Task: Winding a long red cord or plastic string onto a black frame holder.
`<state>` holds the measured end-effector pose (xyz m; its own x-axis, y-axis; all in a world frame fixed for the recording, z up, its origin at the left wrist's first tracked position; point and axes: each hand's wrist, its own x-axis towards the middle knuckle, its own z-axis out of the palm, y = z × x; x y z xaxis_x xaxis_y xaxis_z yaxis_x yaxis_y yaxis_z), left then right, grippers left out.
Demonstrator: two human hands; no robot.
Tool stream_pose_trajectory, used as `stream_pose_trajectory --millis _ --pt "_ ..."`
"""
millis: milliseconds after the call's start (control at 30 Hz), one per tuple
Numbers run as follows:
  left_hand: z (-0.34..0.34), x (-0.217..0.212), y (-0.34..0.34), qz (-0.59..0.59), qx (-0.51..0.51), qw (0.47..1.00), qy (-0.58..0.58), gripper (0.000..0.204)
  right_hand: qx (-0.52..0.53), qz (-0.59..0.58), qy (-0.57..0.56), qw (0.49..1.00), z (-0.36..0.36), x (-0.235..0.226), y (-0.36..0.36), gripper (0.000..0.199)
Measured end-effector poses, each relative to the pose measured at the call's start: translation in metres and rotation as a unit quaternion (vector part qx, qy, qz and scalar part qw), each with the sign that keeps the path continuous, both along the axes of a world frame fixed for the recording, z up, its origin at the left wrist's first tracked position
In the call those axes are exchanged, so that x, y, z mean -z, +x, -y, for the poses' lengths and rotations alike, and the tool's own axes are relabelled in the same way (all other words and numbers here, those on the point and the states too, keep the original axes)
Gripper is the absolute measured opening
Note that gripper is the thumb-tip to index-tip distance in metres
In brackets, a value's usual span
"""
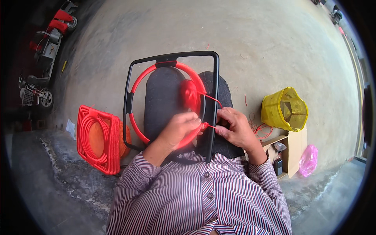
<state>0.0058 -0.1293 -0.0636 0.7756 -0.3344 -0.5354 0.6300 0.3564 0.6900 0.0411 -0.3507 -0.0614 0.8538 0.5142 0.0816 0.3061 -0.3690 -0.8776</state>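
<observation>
Frame (172,102) count: one black square frame with one red ring inside, resting on your lap. Your left hand (178,129) is clamped on the ring's lower right; your right hand (235,127) pinches one red cord (211,98). One stack of red frames (98,139), one yellow basket (284,109) on the floor.

A seated person wears a button-front shirt (203,199) striped red, white and blue, its long sleeves cuffed at the wrists, with two dark buttons down the placket. Dark grey trousers (164,98) extend toward 12 o'clock.
</observation>
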Motion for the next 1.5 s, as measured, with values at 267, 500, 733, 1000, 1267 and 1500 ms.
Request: stream_pose_trajectory --millis 267,500,733,1000,1267,1500 --pt "0.002 -0.006 -0.004 0.040 0.039 0.998 -0.003 0.013 0.036 0.110 -0.023 0.993 -0.029 -0.003 -0.011 0.041" --pt "-0.004 -0.019 -0.007 0.026 0.076 0.996 0.033 0.018 0.162 -0.248 0.306 0.905 0.008 0.014 -0.005 0.025" --pt "-0.004 -0.010 -0.014 0.033 0.061 0.997 0.037 0.019 -0.097 -0.277 0.605 0.740 0.101 0.016 -0.003 0.037" --pt "0.003 -0.006 -0.016 0.049 0.052 0.997 0.029 0.034 0.204 -0.279 0.537 0.769 0.073 -0.002 -0.013 0.028" --pt "0.002 -0.002 -0.018 0.055 0.082 0.992 0.076 0.020 0.088 -0.358 0.197 0.908 0.012 -0.014 -0.032 0.016" --pt "-0.001 -0.003 -0.019 0.011 0.045 0.999 0.000 0.024 0.144 -0.412 0.354 0.827 0.022 -0.012 -0.043 0.019"
